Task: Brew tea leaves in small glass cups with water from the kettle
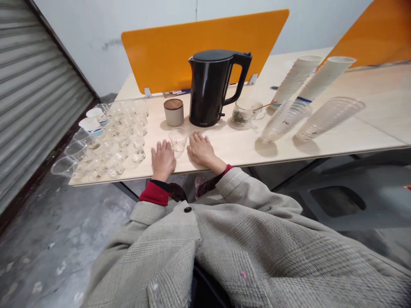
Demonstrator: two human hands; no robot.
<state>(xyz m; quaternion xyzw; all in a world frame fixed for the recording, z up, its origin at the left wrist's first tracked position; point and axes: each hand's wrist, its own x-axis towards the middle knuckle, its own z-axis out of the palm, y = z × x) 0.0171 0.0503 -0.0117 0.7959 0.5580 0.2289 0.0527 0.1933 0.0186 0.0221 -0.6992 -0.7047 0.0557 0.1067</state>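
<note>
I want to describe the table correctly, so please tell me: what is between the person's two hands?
In the head view, one clear cup stands between the left hand and the right hand, both resting on the table.

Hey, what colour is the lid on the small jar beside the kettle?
Brown; the lid shows best in the head view.

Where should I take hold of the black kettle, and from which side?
Grip the upright part of the handle, coming from the right with the right hand. The kettle stands upright with its handle loop facing right and its spout left, so fingers should fit through. Probably best to come in high: the glass cup sits just right of the kettle's base.
</note>
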